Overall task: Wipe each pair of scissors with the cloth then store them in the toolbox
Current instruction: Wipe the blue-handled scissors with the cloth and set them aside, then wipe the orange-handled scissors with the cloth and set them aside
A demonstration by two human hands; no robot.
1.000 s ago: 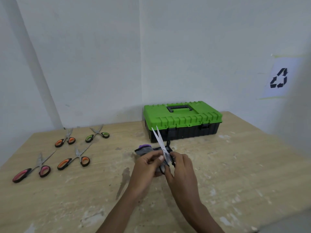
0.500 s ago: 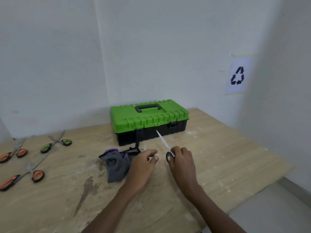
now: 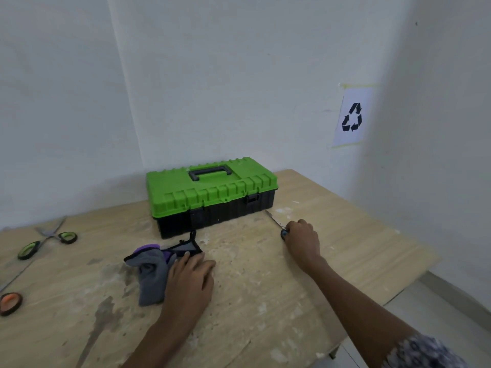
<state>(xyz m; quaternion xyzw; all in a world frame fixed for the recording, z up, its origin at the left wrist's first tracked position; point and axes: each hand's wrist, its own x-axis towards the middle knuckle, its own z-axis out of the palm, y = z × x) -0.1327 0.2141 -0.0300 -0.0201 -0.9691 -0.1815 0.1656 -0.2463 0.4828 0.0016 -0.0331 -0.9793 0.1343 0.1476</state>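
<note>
The storing step seemed to be in hand. Right of centre, the right hand (image 3: 301,239) had its fingers curled round the handle of the dark-handled steel scissors (image 3: 283,233). The blades lay low over the pale wooden table (image 3: 265,301) and pointed up-left at the near right corner of the green-lidded black plastic toolbox (image 3: 212,192). Its lid was down, so the next move likely called for freeing the latch and lifting the lid. At lower centre the left hand (image 3: 191,274) rested with flat, loose fingers, touching the crumpled grey and purple cloth (image 3: 151,274). Green-handled scissors (image 3: 47,240) lay at the left edge.
</note>
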